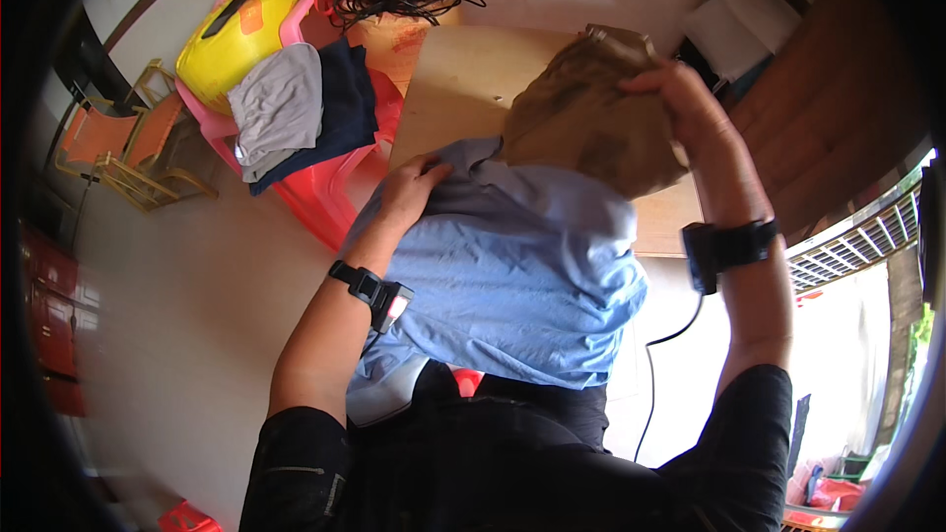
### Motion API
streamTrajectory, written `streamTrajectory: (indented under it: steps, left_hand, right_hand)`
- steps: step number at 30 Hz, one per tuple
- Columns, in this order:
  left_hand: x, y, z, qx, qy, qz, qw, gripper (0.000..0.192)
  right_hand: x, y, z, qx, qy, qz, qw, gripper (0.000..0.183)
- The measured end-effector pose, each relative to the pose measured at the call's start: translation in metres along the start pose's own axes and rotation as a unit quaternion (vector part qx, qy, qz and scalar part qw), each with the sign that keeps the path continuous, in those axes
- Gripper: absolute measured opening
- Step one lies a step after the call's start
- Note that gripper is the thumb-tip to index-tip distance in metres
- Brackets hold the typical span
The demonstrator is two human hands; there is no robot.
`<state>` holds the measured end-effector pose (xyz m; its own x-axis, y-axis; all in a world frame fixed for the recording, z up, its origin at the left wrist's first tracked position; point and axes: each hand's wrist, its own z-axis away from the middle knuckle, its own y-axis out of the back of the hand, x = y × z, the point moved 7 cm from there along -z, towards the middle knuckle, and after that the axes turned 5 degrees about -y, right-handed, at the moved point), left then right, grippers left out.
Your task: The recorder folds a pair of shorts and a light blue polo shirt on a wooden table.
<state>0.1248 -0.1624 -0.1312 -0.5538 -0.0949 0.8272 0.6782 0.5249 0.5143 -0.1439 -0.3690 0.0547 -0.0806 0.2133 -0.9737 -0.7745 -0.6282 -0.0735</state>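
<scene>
A light blue shirt (pixel 517 266) with a collar lies spread over the near part of a wooden board or tabletop (pixel 465 74) and hangs down before me. My left hand (pixel 414 188) rests at the shirt's upper left by the collar, its thumb and fingers on the cloth; whether it grips the cloth is unclear. My right hand (pixel 672 92) holds a bunched brown garment (pixel 591 118) by its upper right side. The brown cloth is slightly blurred, and its lower edge meets the shirt's collar area.
Left of the board, a grey garment (pixel 281 100) and a dark navy garment (pixel 347 96) lie on a red and pink plastic chair (pixel 318 192) beside a yellow bag (pixel 236 37). Black cables (pixel 384 0) lie behind. A folding chair (pixel 118 133) stands far left. A cable hangs from my right wrist band.
</scene>
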Motion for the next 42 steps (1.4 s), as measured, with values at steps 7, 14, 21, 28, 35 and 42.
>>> streamTrajectory:
  steps: [7, 14, 21, 28, 35, 42]
  left_hand:
    - [0.001, -0.003, -0.002, -0.013, 0.053, 0.041, 0.998, 0.044]
    - [0.027, 0.005, -0.005, 0.006, 0.013, -0.05, 0.999, 0.044]
    - [0.025, 0.002, -0.009, -0.005, 0.023, -0.053, 0.998, 0.044]
    - [0.027, -0.001, -0.009, -0.039, 0.04, -0.095, 0.994, 0.044]
    - [0.029, 0.001, -0.007, -0.017, 0.031, -0.083, 0.996, 0.045]
    - [0.034, 0.004, -0.008, 0.008, 0.014, -0.102, 0.995, 0.045]
  right_hand:
    - [-0.092, 0.026, -0.026, -0.046, -0.066, 0.033, 0.996, 0.032]
    - [-0.187, 0.107, -0.115, 0.201, 0.123, -0.019, 0.972, 0.032]
    - [-0.064, 0.208, -0.215, 0.286, 0.249, -0.149, 0.913, 0.038]
    - [0.14, 0.233, -0.232, 0.426, 0.119, -0.282, 0.851, 0.038]
    - [0.102, 0.209, -0.172, 0.462, 0.004, -0.092, 0.882, 0.035]
    - [0.094, -0.016, -0.175, 0.09, 0.248, 0.373, 0.89, 0.008]
